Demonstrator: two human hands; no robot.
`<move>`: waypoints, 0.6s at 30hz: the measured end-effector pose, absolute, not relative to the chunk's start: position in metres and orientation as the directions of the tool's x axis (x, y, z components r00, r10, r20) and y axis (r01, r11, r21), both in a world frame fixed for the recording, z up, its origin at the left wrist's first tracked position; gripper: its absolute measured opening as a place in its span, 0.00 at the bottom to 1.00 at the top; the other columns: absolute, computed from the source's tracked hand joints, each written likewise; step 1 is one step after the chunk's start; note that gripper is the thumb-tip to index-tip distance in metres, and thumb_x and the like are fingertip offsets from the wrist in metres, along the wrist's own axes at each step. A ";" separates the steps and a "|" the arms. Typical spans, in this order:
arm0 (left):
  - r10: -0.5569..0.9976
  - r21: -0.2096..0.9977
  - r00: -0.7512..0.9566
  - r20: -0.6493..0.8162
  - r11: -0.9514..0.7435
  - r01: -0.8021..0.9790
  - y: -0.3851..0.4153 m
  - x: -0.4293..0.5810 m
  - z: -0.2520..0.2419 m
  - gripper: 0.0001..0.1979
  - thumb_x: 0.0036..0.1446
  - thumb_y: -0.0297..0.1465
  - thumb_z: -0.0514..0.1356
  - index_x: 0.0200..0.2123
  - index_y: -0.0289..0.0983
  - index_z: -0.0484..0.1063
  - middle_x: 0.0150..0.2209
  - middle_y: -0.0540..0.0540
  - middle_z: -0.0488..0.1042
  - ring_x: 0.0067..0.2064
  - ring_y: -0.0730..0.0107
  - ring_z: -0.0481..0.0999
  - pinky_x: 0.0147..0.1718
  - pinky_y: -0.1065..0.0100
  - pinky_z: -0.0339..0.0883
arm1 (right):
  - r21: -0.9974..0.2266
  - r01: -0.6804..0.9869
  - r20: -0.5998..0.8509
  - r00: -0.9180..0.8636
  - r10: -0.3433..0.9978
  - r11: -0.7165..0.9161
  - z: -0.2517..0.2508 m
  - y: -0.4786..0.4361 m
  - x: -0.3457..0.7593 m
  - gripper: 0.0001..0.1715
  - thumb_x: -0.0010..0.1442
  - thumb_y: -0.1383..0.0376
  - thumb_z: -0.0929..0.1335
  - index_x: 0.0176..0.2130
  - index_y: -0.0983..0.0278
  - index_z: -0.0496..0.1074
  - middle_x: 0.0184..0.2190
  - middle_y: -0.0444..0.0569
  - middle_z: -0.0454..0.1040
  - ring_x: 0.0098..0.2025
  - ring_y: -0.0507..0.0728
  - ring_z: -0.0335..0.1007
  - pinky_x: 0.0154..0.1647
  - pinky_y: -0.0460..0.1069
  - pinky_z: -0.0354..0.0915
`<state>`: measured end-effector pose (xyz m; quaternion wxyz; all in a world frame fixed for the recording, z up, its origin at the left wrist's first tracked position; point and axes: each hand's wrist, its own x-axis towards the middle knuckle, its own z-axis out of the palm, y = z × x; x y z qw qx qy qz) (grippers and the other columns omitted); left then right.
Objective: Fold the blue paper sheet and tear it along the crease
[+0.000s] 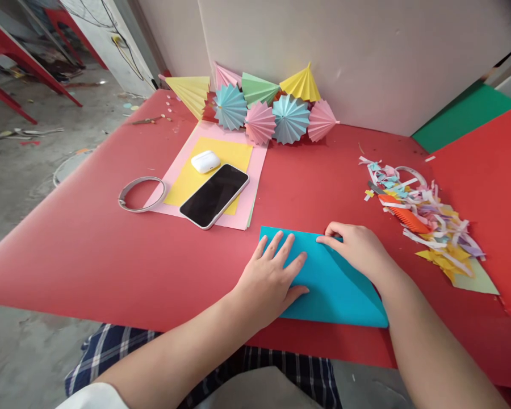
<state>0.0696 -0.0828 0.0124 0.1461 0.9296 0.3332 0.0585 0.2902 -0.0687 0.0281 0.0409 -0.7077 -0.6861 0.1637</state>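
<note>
A sheet of blue paper [323, 289] lies on the red tabletop close to my body. Flat on its left part rests my left hand [272, 275], fingers spread apart. At the paper's far right edge, my right hand [355, 250] has its thumb and forefinger pinched together on the blue paper. The rest of my right fingers are curled in. Part of the sheet's right edge is hidden behind my right hand and forearm.
A phone [215, 196] and a white earbud case [205, 162] sit on yellow and pink paper. Left of them is a ring-shaped band [141, 194]. Pleated paper umbrellas [259, 122] line the wall. Paper scraps surround an orange-handled cutter [404, 213] at right, beside a red sheet [489, 210].
</note>
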 end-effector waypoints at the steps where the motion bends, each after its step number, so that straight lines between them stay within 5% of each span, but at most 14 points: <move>1: 0.638 0.310 0.770 0.015 -0.735 0.603 -0.083 0.070 0.012 0.28 0.59 0.47 0.47 0.58 0.41 0.56 0.62 0.37 0.50 0.63 0.44 0.46 0.56 0.43 0.48 | -0.284 0.957 -0.175 0.006 0.984 -0.057 0.029 -0.069 0.290 0.17 0.56 0.50 0.63 0.26 0.60 0.66 0.23 0.43 0.71 0.25 0.53 0.65 0.22 0.45 0.49; 18: 0.644 0.302 0.764 0.045 -0.738 0.604 -0.084 0.070 0.011 0.27 0.59 0.47 0.47 0.58 0.40 0.57 0.62 0.37 0.51 0.62 0.45 0.48 0.55 0.44 0.49 | -0.291 0.954 -0.188 0.016 0.982 -0.072 0.030 -0.068 0.289 0.18 0.56 0.50 0.62 0.27 0.60 0.67 0.22 0.44 0.72 0.25 0.53 0.65 0.22 0.45 0.49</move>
